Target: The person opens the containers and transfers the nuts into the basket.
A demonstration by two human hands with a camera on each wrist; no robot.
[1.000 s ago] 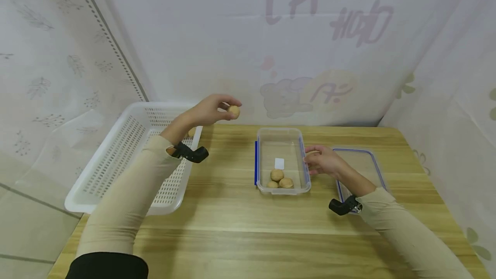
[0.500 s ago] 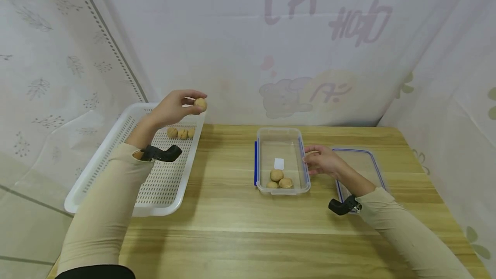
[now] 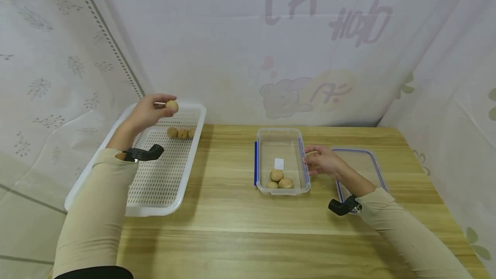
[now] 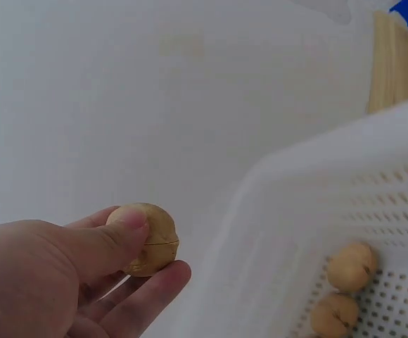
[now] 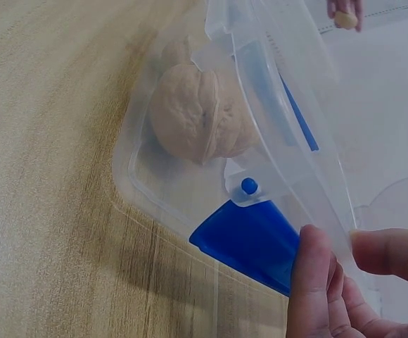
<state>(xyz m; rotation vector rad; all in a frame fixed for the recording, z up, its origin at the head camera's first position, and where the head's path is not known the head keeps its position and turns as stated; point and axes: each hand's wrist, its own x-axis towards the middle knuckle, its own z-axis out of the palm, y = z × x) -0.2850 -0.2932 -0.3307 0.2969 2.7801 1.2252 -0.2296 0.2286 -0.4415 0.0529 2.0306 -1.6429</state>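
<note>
My left hand (image 3: 147, 111) pinches a walnut (image 4: 151, 243) between thumb and fingers, above the back part of the white plastic basket (image 3: 191, 162). Inside that basket, a short row of walnuts (image 3: 183, 134) lies against the back right side. At the table's middle stands a clear storage box (image 3: 284, 147) without its lid, with 3 walnuts (image 3: 277, 175) at its near end. My right hand (image 3: 327, 161) holds the right wall of the box. In the right wrist view its thumb and fingers lie on either side of the rim, near a blue clip (image 5: 250, 243).
A clear lid (image 3: 360, 158) with a blue seal lies right of the box, partly under my right forearm. The wooden table (image 3: 232, 218) ends at a curtain (image 3: 232, 55) behind. A white label (image 3: 279, 164) shows in the box.
My left hand has moved left with the walnut, from beyond the basket's right rim to over the basket. More walnuts in the basket came into sight. The right hand and box stayed put.
</note>
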